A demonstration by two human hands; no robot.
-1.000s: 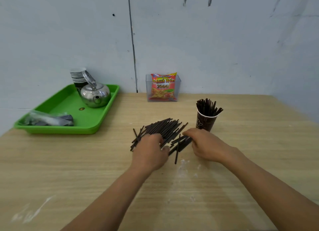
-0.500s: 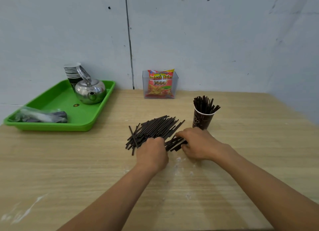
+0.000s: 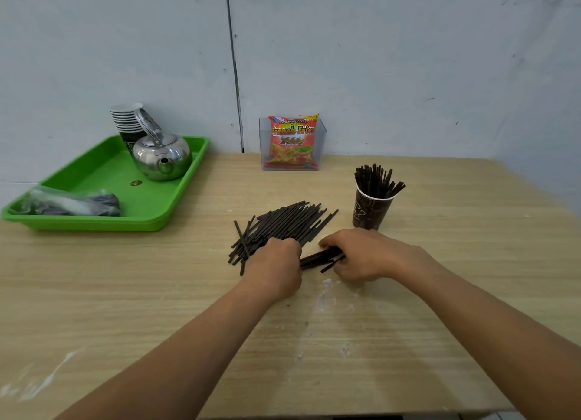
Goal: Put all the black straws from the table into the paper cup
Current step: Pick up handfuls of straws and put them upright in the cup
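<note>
- At the far left a green tray [image 3: 94, 223] stands on the wooden table [image 3: 471, 262], close to the wall. In its front part lies a clear plastic bag [image 3: 69, 201] with something dark inside.
- In the back part of the tray there is a stack of paper cups [image 3: 125, 121]. Just in front of it stands a shiny metal kettle [image 3: 162, 157], which hides the lower part of the stack.
- Near the middle of the table lies the pile of black straws [image 3: 283, 220]. They lie flat and most point the same slanted way, while a few are crossed at the left end.
- The left hand [image 3: 273, 265] rests on the near edge of this pile, back upward, with the fingers curled down among the straws. The fingertips are hidden, so I cannot tell if it grips any.
- Behind the pile, against the wall, a clear plastic box [image 3: 320, 149] holds a red snack packet [image 3: 292, 140] upright.
- Between the two hands there is a small bundle [image 3: 316, 258] of straws, a little apart from the pile. The right hand [image 3: 361, 254] grips its right end, fingers and thumb curled round it.
- Just behind the right hand the paper cup [image 3: 371, 210] stands upright, dark brown with a white rim. Many standing straws [image 3: 375, 179] are inside and fan out above the rim.
</note>
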